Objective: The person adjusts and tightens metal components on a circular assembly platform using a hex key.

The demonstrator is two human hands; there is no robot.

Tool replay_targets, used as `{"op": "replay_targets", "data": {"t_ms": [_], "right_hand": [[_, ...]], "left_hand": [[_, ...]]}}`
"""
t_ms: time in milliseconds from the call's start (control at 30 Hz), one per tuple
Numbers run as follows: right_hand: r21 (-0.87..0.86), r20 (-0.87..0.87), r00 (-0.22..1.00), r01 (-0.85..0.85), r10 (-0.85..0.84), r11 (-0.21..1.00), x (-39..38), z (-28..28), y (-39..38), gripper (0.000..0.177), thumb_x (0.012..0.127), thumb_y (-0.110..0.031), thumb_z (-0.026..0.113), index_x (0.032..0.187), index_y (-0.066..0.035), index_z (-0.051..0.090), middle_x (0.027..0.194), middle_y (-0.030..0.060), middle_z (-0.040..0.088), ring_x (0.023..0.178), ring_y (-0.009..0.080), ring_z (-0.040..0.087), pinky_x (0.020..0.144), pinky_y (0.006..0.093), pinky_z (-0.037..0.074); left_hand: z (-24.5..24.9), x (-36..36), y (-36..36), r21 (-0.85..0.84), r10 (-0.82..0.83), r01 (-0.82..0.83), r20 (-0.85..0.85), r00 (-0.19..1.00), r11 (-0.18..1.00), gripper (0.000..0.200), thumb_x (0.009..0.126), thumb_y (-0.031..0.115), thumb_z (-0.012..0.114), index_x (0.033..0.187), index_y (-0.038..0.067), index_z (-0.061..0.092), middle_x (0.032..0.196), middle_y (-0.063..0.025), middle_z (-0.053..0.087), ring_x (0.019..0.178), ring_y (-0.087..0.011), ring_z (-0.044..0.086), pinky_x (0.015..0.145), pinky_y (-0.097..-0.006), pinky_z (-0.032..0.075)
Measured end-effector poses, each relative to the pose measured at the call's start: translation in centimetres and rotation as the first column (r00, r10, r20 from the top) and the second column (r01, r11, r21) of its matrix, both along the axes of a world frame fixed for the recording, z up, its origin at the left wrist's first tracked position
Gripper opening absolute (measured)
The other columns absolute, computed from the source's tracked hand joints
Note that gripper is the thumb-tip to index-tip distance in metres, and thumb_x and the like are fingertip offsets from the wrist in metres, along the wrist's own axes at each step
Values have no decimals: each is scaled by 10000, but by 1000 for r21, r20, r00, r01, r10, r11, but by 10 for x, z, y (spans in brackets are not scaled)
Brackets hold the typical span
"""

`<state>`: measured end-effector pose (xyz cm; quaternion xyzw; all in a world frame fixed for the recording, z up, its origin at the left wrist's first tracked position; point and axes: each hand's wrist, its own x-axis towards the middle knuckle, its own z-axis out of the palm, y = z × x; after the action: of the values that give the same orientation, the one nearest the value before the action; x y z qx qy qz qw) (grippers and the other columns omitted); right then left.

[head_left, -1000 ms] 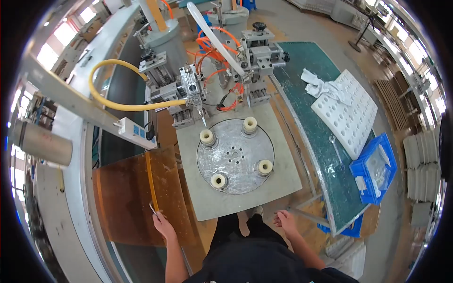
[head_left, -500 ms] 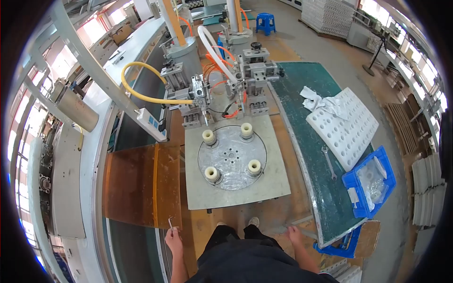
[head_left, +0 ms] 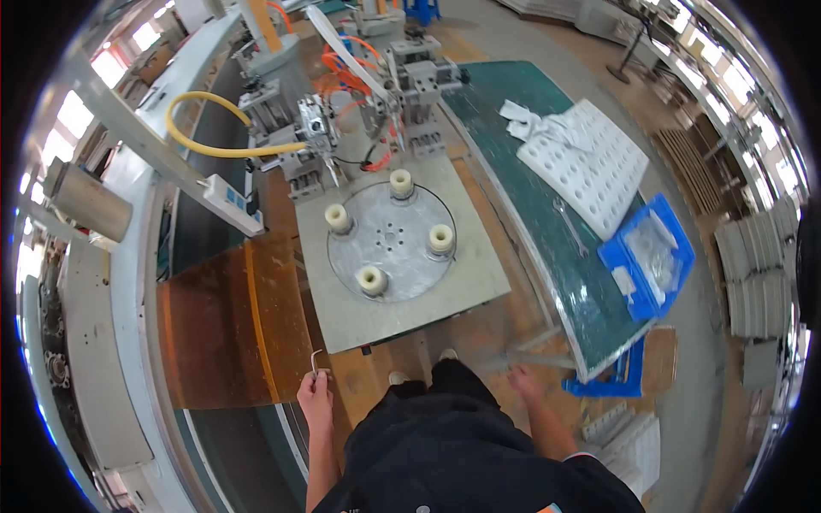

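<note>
Factory bay, grey floor (head_left: 710, 402), viewed from above. Left hand (head_left: 315, 395): fingers closed round the lower end of a small L-shaped hex key (head_left: 316, 362). The key's bent end points up and stands free above the knuckles. The key sits just beside the near corner of an amber panel (head_left: 222, 325); whether it touches the panel, cannot tell. Right hand (head_left: 522, 381): low on the person's right, motion-blurred, nothing seen in it; fingers apart or together, cannot tell. Outward: a grey base plate (head_left: 479, 282) lies near the key. It carries a round disc (head_left: 402, 256) with four cream spools (head_left: 370, 279) on pegs round its rim. Behind the disc are two machine heads (head_left: 312, 128) and a yellow hose (head_left: 214, 150). To the right, a green bench (head_left: 547, 222) holds a spanner (head_left: 571, 227), a white holed tray (head_left: 590, 167), a rag (head_left: 534, 124) and a blue bin (head_left: 646, 256). All of these are well apart from both hands. Judgement: the grip covers very little of the key, so it could twist or drop. Better to hold further up the shaft, thumb pressed against it, and keep the bent end clear of the panel edge.
</note>
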<state>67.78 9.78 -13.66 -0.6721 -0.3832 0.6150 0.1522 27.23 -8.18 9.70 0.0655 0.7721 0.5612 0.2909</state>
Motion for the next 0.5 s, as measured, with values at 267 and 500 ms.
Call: {"op": "replay_targets", "data": {"t_ms": [267, 500], "right_hand": [[-274, -294, 901, 239, -317, 932, -128, 15, 27, 269, 898, -250, 529, 1121, -99, 539, 957, 67, 612, 809, 193, 596, 662, 344, 488], [-432, -227, 859, 334, -459, 838, -172, -51, 67, 396, 929, -301, 445, 1269, -101, 419, 1185, 99, 521, 1037, 250, 525, 873, 423, 451]], "left_hand": [[-24, 8, -37, -136, -157, 160, 35, 987, 978, 231, 944, 181, 462, 986, 14, 615, 693, 0, 549, 459, -22, 396, 415, -191, 308], [-38, 35, -67, -194, 48, -57, -48, 998, 979, 224, 944, 182, 464, 947, 17, 616, 676, -7, 553, 468, -39, 434, 420, -203, 332]]}}
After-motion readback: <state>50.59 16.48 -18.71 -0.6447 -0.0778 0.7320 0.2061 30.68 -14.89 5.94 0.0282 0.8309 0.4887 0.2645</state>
